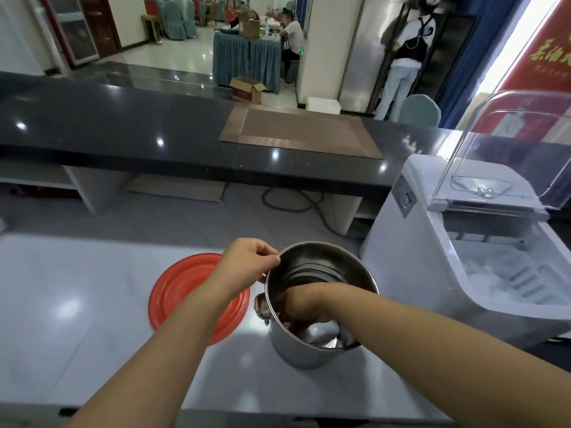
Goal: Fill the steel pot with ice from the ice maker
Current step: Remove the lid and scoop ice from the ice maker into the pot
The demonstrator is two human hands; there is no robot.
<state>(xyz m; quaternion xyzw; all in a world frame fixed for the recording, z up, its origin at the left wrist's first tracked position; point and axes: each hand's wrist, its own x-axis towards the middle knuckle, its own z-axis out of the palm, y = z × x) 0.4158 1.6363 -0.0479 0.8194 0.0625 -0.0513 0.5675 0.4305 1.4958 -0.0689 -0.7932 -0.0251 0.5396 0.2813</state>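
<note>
Steel pot stands on the bench just left of the ice maker, left hand pinching its rim, right hand inside, seemingly dropping ice, its grip unclear; next, likely fetch more.

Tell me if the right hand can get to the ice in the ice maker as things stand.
Probably yes. The right hand is inside the steel pot, but the clear lid of the ice maker stands raised, the ice lies exposed, and nothing stands between them.
</note>
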